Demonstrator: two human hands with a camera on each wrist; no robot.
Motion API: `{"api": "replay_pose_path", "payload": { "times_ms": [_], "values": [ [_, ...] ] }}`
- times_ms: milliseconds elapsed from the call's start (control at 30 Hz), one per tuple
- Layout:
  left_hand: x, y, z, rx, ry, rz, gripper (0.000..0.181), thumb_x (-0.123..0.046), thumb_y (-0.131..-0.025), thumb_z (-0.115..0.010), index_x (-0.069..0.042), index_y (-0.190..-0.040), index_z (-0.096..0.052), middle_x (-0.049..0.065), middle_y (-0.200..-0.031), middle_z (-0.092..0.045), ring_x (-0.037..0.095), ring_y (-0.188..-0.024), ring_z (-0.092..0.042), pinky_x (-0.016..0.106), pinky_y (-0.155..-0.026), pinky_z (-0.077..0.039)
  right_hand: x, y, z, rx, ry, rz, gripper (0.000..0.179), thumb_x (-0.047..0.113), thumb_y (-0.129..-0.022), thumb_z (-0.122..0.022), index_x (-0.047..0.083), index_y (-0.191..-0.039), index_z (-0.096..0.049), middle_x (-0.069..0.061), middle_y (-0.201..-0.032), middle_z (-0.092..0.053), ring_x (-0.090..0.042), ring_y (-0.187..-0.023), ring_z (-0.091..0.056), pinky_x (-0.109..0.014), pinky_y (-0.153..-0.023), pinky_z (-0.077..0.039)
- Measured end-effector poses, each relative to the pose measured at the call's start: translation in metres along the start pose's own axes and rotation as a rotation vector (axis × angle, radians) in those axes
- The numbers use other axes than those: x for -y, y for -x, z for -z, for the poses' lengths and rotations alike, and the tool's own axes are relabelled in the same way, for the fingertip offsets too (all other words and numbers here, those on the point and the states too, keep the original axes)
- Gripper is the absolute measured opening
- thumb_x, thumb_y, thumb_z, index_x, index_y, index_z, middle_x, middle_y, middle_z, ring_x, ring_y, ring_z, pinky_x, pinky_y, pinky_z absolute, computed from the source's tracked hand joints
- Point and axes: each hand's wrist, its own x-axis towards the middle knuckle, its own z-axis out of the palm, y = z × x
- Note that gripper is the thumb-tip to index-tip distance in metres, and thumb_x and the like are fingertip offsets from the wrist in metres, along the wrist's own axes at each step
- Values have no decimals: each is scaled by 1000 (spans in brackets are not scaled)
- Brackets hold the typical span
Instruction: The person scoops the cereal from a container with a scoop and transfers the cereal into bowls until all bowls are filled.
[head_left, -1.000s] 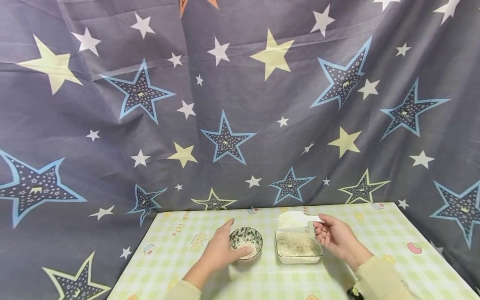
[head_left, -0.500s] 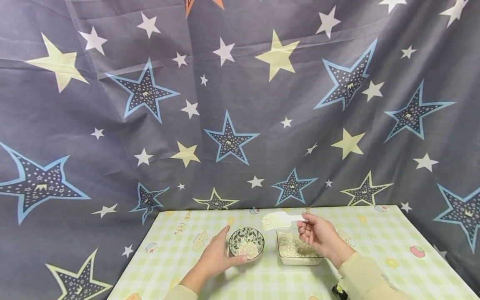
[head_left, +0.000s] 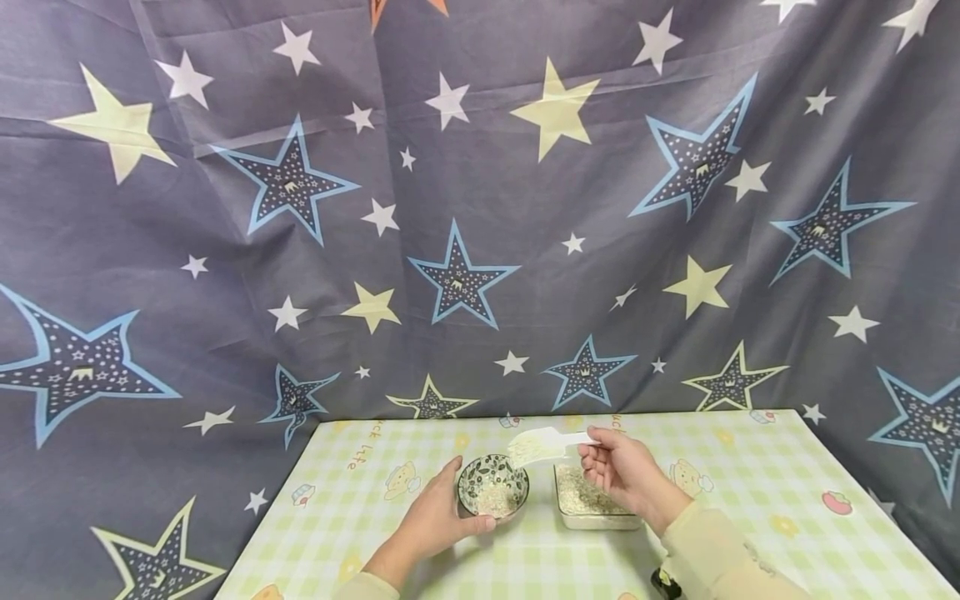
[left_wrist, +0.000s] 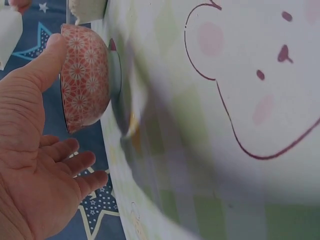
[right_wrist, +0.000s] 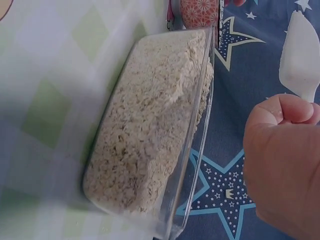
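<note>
My right hand (head_left: 624,477) pinches the handle of a white scoop (head_left: 542,445) that bears pale flakes looking like oats. The scoop's front edge hangs at the right rim of a patterned bowl (head_left: 480,483), which holds some flakes. In the left wrist view the bowl (left_wrist: 85,80) shows a red floral outside and stands on the table. My left hand (head_left: 433,518) is spread around the bowl's left side. Its thumb (left_wrist: 52,55) touches the bowl near the rim, while the other fingers (left_wrist: 80,162) lie loose beside it.
Right of the bowl stands a clear rectangular container (head_left: 600,522) filled with oat flakes (right_wrist: 145,110), below my right hand. A green checked cloth (head_left: 315,533) covers the table. Behind it hangs a star-patterned curtain (head_left: 495,192).
My right hand has carried the loaded scoop leftward from above the container to the bowl's rim. The left hand has stayed by the bowl.
</note>
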Motion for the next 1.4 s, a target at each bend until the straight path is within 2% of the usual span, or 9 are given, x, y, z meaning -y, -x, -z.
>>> {"api": "replay_pose_path", "payload": {
  "times_ms": [267,467,600,867,1167,1400],
  "values": [
    [-4,-1,-4,-12,11,-31,123,-53,-76,-94,6,-164,-31,31,-164,-43,52,-149,-47,68,-124,-39,-6,-2,-7,-14,27,-7,15,21,-113,-50,7,-111,-57,3,-78,-72,-3,-66,-62,-17,-63,-59],
    [-5,-3,-7,-27,-1,-35,122,-53,-76,-94,4,-164,-32,30,-163,-46,51,-147,-49,66,-123,-41,-9,-2,-13,-52,87,7,16,21,-112,-51,7,-112,-59,2,-79,-72,-3,-67,-62,-17,-62,-58],
    [-6,-4,-8,-24,0,-19,122,-53,-75,-94,4,-163,-32,28,-160,-51,50,-145,-52,66,-121,-44,-10,-1,-18,-69,148,35,18,21,-112,-51,6,-113,-60,3,-78,-73,-4,-66,-62,-15,-60,-56],
    [-8,-7,-10,-34,-13,-4,125,-55,-73,-95,5,-163,-33,23,-156,-56,47,-141,-56,64,-119,-47,-7,0,-30,-89,331,134,26,22,-113,-49,6,-99,-65,7,-75,-70,-4,-64,-58,-16,-59,-52],
    [-9,-8,-9,-34,-22,3,125,-55,-73,-96,4,-163,-34,21,-156,-58,47,-139,-57,64,-116,-49,-3,0,-41,-143,373,190,25,18,-112,-50,-2,-107,-64,4,-75,-68,-7,-64,-55,-19,-59,-50],
    [-11,-9,-7,-31,-25,9,123,-54,-73,-96,4,-162,-34,19,-156,-58,46,-139,-57,64,-116,-49,0,1,-45,-138,381,224,25,18,-111,-53,0,-99,-66,4,-72,-69,-8,-63,-55,-19,-58,-49]
  ]
}}
